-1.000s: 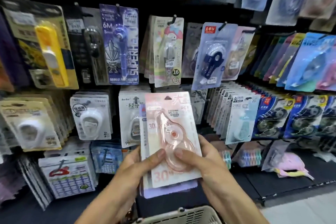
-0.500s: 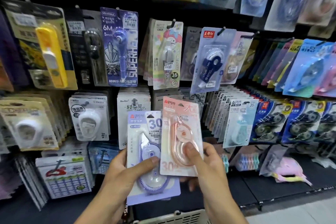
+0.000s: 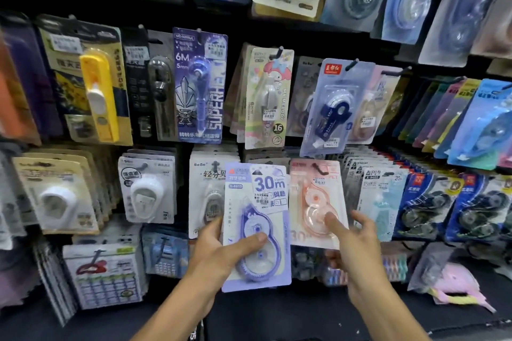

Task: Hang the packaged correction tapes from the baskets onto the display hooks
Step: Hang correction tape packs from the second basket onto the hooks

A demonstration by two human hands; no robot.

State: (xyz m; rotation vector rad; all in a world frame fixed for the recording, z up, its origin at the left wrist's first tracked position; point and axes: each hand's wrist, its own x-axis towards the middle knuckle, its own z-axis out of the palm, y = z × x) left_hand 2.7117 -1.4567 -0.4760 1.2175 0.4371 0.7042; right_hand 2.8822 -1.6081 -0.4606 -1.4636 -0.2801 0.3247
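From the head camera, your left hand (image 3: 221, 252) pinches the purple pack (image 3: 256, 227), thumb across its front. Your right hand (image 3: 352, 246), fingers spread, steadies the pink pack (image 3: 315, 202) on its hook (image 3: 318, 169). Seat it fully before letting go. Neighbouring packs crowd both sides, so move straight outward.

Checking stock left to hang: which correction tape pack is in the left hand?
The purple 30m pack, gripped by the left hand; the pink pack already hangs on a hook.
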